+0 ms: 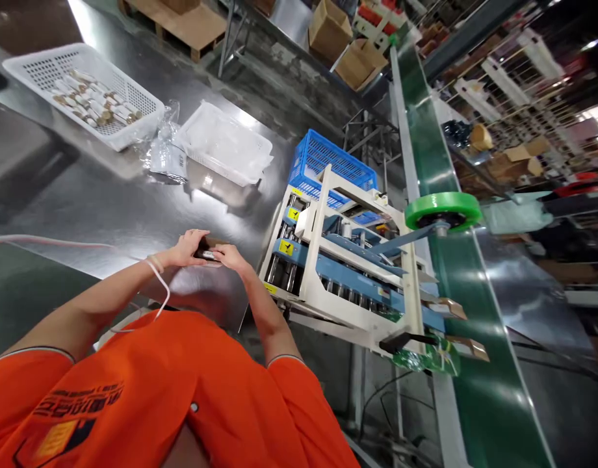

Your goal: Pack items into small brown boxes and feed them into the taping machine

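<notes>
A small brown cardboard box (214, 244) is between my two hands, low over the near part of the steel table (133, 214). My left hand (189, 247) grips its left end with curled fingers. On the other side, my right hand (231, 257) holds the right end, fingers bent over the top. A small whitish piece with dark print (208, 254) shows at the box between the fingertips; whether it is inside the box or part of it, I cannot tell. A white cord (161, 286) runs from a band at my left wrist.
Ahead stand a white basket (147, 107) of small white-and-brown cylinders, a clear plastic bag (167, 156), and a white tray (225, 140) lined with plastic. To the right are a roller sealing machine (338, 266) with green tape, a blue crate (309, 153) and a green conveyor (494, 390) carrying boxes.
</notes>
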Tool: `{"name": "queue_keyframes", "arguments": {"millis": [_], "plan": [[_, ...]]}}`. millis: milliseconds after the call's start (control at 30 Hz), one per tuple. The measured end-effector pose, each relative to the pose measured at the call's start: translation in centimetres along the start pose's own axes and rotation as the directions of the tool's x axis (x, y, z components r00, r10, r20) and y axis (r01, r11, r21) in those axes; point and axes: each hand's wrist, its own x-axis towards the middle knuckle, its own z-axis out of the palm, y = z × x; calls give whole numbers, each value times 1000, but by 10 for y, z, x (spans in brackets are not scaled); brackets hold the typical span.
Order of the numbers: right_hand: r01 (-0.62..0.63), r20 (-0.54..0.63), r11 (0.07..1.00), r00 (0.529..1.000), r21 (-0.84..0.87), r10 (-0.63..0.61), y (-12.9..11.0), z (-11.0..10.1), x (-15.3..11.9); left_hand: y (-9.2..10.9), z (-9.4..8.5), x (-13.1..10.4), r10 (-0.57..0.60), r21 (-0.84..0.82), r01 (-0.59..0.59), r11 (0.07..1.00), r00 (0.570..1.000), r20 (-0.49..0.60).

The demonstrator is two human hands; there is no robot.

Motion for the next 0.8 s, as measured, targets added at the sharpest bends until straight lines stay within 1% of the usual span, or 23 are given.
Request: {"name": "queue_keyframes", "arguments": {"millis": [100,167,200,267,367,400,433,467,500,533,567,600,633,700,733,767,800], "plan": [[93,92,994,992,-59,-87,7,-1,-28,-22,-16,-7,7,-258,3,966,999,35],[109,81,986,992,-127,-99,9,6,-42,-32,-19,-14,-9,-398,43,916,996,87],[102,67,983,993,-154,-92,8,10,-46,-33,-17,-15,-25,-467,71,881,994,104],[78,51,980,996,-183,-70,6,17,-46,-27,-5,-15,-90,-552,124,825,992,88],[58,69,983,997,-175,-46,1,15,-36,-10,17,-9,-201,-603,147,784,979,-23],[20,48,983,999,-185,-11,-1,12,-31,-6,21,-7,-217,-616,142,775,975,-49],[-46,-8,977,999,-209,46,-2,9,-27,-4,23,-5,-219,-626,137,768,974,-56],[-130,-93,962,990,-242,111,-4,6,-22,-4,22,-4,-208,-629,135,766,977,-44],[-208,-187,940,969,-271,161,-5,3,-19,-6,17,-4,-193,-623,137,770,981,-22],[-258,-262,920,948,-294,182,-6,1,-15,-9,10,-3,-179,-609,147,780,984,7],[-262,-290,913,942,-313,171,-6,-1,-13,-12,3,-3,-172,-590,161,791,984,39],[-219,-265,919,955,-329,133,-6,-1,-13,-15,-6,-2,-172,-569,177,803,983,62],[-156,-205,928,975,-338,90,-5,0,-14,-16,-13,-2,-177,-542,185,819,982,68],[-64,-84,935,996,-349,37,-2,3,-19,-13,-20,-1,-179,-435,172,884,983,26],[-53,-54,931,998,-360,36,0,6,-23,-9,-19,-2,-163,-332,152,931,987,-5],[-58,-47,926,998,-373,44,1,9,-27,-3,-14,-4,-133,-195,123,973,990,-38],[-69,-48,921,997,-385,54,3,12,-31,2,-7,-7,-93,-39,90,995,994,-58]]}}
